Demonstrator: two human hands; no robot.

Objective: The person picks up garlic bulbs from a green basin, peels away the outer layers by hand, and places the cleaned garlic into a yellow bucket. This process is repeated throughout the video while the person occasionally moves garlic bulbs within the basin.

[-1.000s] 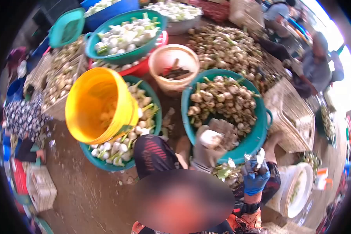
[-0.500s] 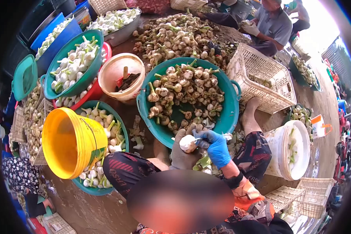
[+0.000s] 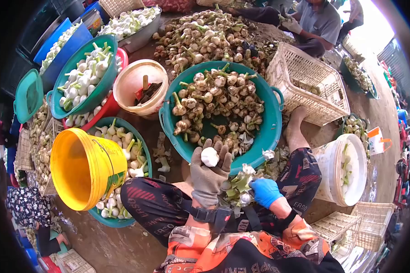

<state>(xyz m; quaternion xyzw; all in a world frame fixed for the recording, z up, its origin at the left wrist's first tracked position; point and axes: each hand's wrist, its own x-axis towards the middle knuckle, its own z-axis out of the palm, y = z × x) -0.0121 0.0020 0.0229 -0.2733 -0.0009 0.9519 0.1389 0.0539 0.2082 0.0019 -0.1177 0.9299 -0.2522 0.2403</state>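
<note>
My left hand [image 3: 207,177], in a grey work glove, holds a clean white garlic bulb [image 3: 209,156] at its palm and fingers, over the near rim of a green basin [image 3: 271,136]. Unpeeled, soil-stained garlic bulbs [image 3: 223,93] fill much of that basin. My right hand [image 3: 266,192], in a blue glove, is low over my lap with its fingers closed. Whatever those fingers may hold is hidden. Right beside them lies a heap of pale peelings and green leaf scraps [image 3: 239,183].
To the left stand a yellow bucket [image 3: 86,168], a white bucket [image 3: 120,88] with a handled tool, and a basin of trimmed garlic [image 3: 91,75]. A garlic pile [image 3: 205,36] lies ahead. On the right are a crate [image 3: 305,82] and a white bucket [image 3: 351,170]. Another person [image 3: 319,22] sits beyond.
My hands have moved apart. The left has turned palm up with the garlic bulb; the right has left the bulb and dropped to the scraps over my lap.
</note>
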